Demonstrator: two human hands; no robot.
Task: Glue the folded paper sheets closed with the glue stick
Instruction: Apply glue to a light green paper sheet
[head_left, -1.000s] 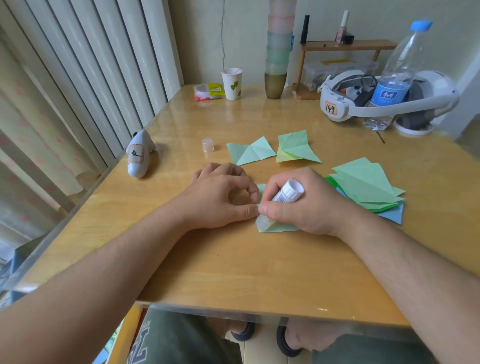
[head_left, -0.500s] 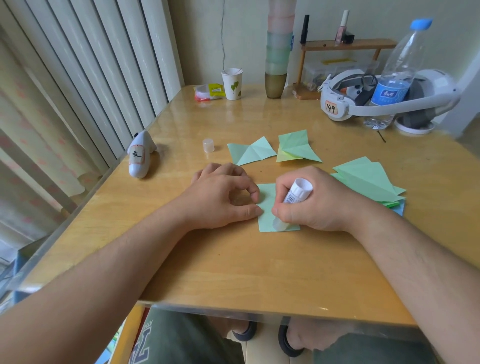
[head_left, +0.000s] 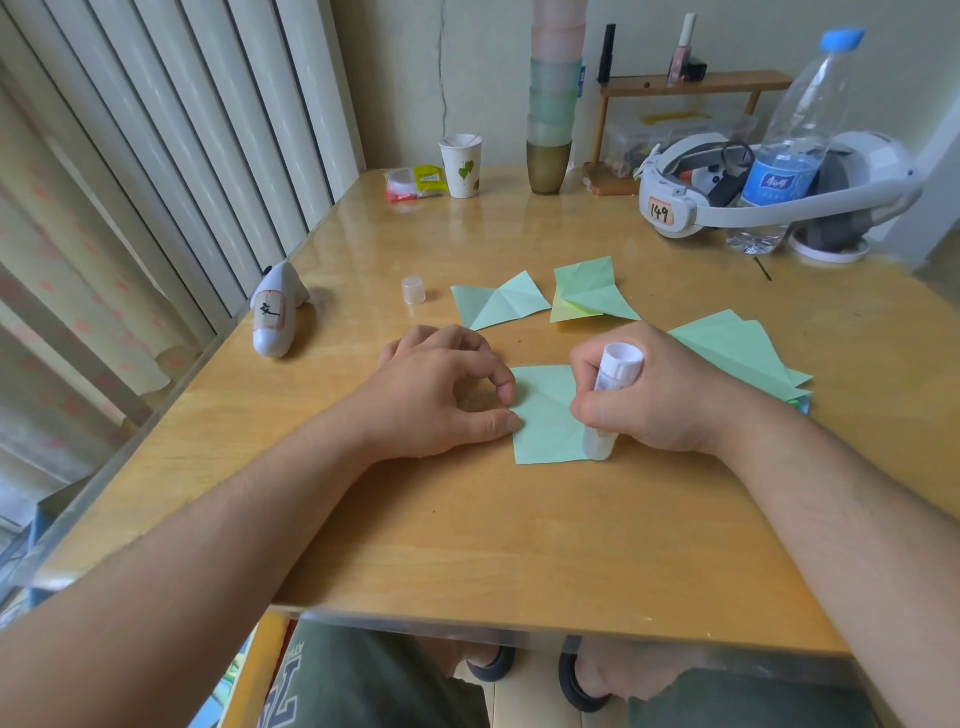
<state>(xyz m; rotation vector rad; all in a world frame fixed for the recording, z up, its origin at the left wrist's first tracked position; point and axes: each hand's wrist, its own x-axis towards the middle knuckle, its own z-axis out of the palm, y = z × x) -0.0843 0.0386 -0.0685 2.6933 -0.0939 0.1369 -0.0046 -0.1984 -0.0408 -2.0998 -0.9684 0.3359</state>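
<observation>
On table (head_left: 519, 545), right hand (head_left: 660, 400) grips glue stick (head_left: 610, 395), tip on sheet (head_left: 545, 415). Left hand (head_left: 441, 389), curled, thumb pins sheet edge; gluing step, next fold shut and press

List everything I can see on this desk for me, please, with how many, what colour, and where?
green sheet: one, under both hands
glue stick: one, white, upright on sheet
glue cap: one, clear, beyond left hand
folded sheets: two, green, mid-table
paper stack: several, green, right
paper cup: one, white, far left
water bottle: one, clear, blue cap, far right
headset: one, white, far right
table: one, wooden
left hand: holds sheet edge down
right hand: grips glue stick
</observation>
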